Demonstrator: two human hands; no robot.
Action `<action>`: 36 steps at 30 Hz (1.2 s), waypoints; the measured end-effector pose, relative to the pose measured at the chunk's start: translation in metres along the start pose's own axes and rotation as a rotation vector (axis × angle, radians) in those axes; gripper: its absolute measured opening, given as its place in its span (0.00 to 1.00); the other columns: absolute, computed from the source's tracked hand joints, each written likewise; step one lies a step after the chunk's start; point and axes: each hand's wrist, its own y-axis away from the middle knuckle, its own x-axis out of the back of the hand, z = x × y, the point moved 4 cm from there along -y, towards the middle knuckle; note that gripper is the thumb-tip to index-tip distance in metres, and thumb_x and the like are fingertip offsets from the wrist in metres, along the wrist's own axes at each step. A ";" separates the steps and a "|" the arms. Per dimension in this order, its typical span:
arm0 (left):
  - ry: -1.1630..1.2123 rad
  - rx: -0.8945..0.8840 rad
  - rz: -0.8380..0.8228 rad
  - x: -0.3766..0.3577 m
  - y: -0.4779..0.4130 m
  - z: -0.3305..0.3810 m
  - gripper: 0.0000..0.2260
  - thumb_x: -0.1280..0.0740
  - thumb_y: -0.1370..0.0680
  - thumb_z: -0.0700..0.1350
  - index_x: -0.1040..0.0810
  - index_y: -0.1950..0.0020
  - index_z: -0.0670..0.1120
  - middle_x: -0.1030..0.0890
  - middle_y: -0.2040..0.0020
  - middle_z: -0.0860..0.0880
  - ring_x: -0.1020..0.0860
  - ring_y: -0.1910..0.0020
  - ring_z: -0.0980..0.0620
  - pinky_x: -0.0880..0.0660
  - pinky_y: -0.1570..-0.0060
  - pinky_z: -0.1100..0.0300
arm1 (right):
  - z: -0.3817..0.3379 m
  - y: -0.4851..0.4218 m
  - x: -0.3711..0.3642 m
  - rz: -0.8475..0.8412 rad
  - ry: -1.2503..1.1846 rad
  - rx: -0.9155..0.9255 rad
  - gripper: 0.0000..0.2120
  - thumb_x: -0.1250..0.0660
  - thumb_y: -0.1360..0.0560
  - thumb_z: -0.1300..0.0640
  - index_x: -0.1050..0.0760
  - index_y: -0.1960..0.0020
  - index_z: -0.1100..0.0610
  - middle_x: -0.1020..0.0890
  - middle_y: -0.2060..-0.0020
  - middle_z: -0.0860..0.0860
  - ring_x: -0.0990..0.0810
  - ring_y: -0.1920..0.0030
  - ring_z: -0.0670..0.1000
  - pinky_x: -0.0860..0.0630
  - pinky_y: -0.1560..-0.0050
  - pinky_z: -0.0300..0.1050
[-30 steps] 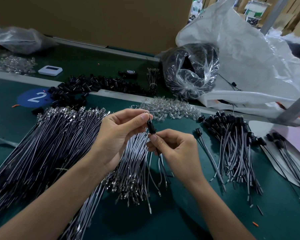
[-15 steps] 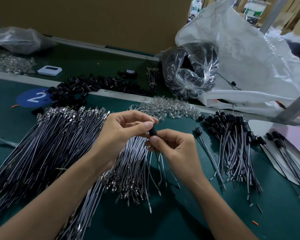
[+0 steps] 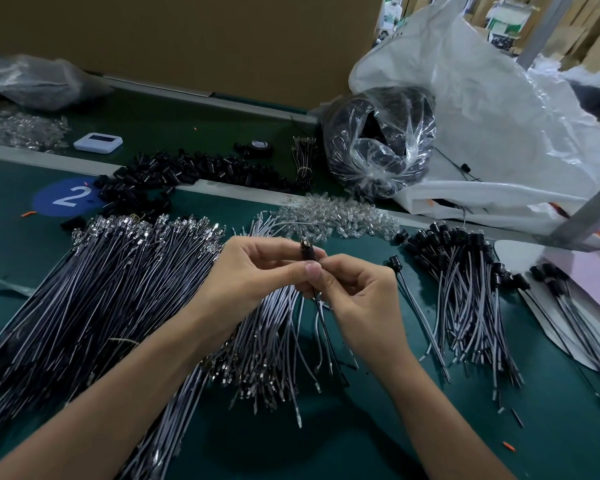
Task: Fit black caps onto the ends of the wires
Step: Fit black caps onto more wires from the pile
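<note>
Fingers (image 3: pixel 303 271) of the left hand (image 3: pixel 250 275) are pinching the black cap (image 3: pixel 307 252) at frame centre; the right hand (image 3: pixel 361 292) is gripping the wire (image 3: pixel 321 317) just below. Keeping wire and cap aligned while pushing is likely seating it squarely.

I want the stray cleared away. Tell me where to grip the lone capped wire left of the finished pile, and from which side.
I would pinch the lone capped wire just below its black cap, coming from above and from the left. It lies flat on the green mat, the cap's wider body gives fingers a stop, and the finished pile crowds its right side.
</note>
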 end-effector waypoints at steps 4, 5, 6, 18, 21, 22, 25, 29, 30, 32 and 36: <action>0.013 -0.032 0.008 -0.002 0.001 0.003 0.11 0.24 0.31 0.44 0.14 0.49 0.46 0.14 0.54 0.44 0.16 0.55 0.49 0.22 0.55 0.64 | -0.001 0.000 0.001 0.008 -0.002 0.014 0.12 0.30 0.28 0.56 0.17 0.53 0.65 0.14 0.59 0.55 0.14 0.60 0.53 0.19 0.57 0.42; 0.020 -0.043 0.008 -0.003 0.001 0.004 0.11 0.24 0.31 0.45 0.14 0.49 0.47 0.14 0.53 0.44 0.15 0.54 0.49 0.22 0.55 0.64 | -0.001 0.000 0.001 0.009 0.015 0.025 0.12 0.30 0.28 0.55 0.17 0.53 0.63 0.14 0.60 0.55 0.14 0.60 0.53 0.18 0.57 0.44; 0.031 -0.055 0.014 -0.003 0.001 0.005 0.11 0.24 0.31 0.46 0.14 0.49 0.47 0.14 0.53 0.45 0.15 0.53 0.49 0.21 0.55 0.64 | -0.002 0.000 0.001 0.007 0.035 0.032 0.12 0.30 0.27 0.53 0.17 0.53 0.62 0.14 0.62 0.54 0.14 0.61 0.53 0.18 0.56 0.45; -0.005 -0.075 0.059 -0.005 0.003 0.005 0.12 0.24 0.33 0.42 0.14 0.51 0.44 0.14 0.56 0.44 0.15 0.56 0.48 0.21 0.57 0.64 | 0.002 0.000 0.001 0.019 0.080 0.070 0.04 0.30 0.25 0.62 0.17 0.53 0.56 0.14 0.61 0.49 0.15 0.60 0.50 0.19 0.57 0.43; 0.008 -0.108 0.095 -0.006 0.004 0.009 0.10 0.25 0.32 0.40 0.14 0.52 0.41 0.14 0.57 0.42 0.15 0.57 0.46 0.19 0.57 0.62 | -0.001 0.001 -0.001 0.004 0.082 0.082 0.05 0.31 0.25 0.56 0.17 0.55 0.56 0.15 0.64 0.48 0.15 0.62 0.48 0.20 0.59 0.40; 0.016 -0.113 0.107 -0.006 0.004 0.009 0.10 0.25 0.32 0.40 0.15 0.52 0.40 0.14 0.57 0.41 0.15 0.57 0.45 0.19 0.57 0.60 | -0.002 0.001 -0.002 0.000 0.090 0.086 0.05 0.31 0.26 0.55 0.17 0.55 0.56 0.15 0.65 0.48 0.15 0.63 0.47 0.20 0.59 0.39; 0.030 -0.120 0.122 -0.008 0.004 0.012 0.10 0.25 0.34 0.39 0.15 0.53 0.40 0.14 0.58 0.40 0.16 0.58 0.44 0.18 0.58 0.59 | -0.002 0.002 -0.002 0.003 0.106 0.103 0.05 0.30 0.25 0.57 0.17 0.56 0.58 0.16 0.67 0.48 0.16 0.64 0.45 0.22 0.60 0.36; 0.027 -0.145 0.122 -0.008 0.004 0.012 0.09 0.25 0.34 0.39 0.15 0.55 0.41 0.14 0.58 0.42 0.15 0.58 0.45 0.18 0.58 0.59 | -0.003 0.002 -0.002 0.004 0.124 0.135 0.04 0.30 0.24 0.61 0.17 0.57 0.58 0.16 0.67 0.47 0.17 0.65 0.44 0.23 0.61 0.34; 0.021 -0.156 0.118 -0.008 0.004 0.012 0.09 0.25 0.34 0.40 0.14 0.55 0.42 0.14 0.58 0.43 0.15 0.57 0.44 0.18 0.58 0.59 | -0.003 0.002 -0.002 0.003 0.122 0.137 0.04 0.30 0.24 0.62 0.18 0.57 0.58 0.16 0.67 0.47 0.17 0.65 0.44 0.23 0.61 0.34; -0.008 -0.191 0.110 -0.007 0.004 0.013 0.09 0.25 0.34 0.41 0.14 0.54 0.43 0.14 0.57 0.44 0.15 0.57 0.42 0.19 0.59 0.59 | -0.003 0.002 -0.002 0.001 0.122 0.142 0.04 0.30 0.24 0.63 0.18 0.57 0.59 0.16 0.67 0.48 0.17 0.65 0.44 0.23 0.61 0.34; -0.200 -0.330 0.141 -0.007 0.007 0.017 0.08 0.24 0.33 0.45 0.15 0.54 0.51 0.14 0.57 0.53 0.16 0.59 0.50 0.20 0.59 0.64 | -0.003 0.003 -0.004 0.007 0.133 0.184 0.04 0.30 0.25 0.63 0.18 0.57 0.57 0.18 0.67 0.44 0.18 0.65 0.42 0.24 0.61 0.33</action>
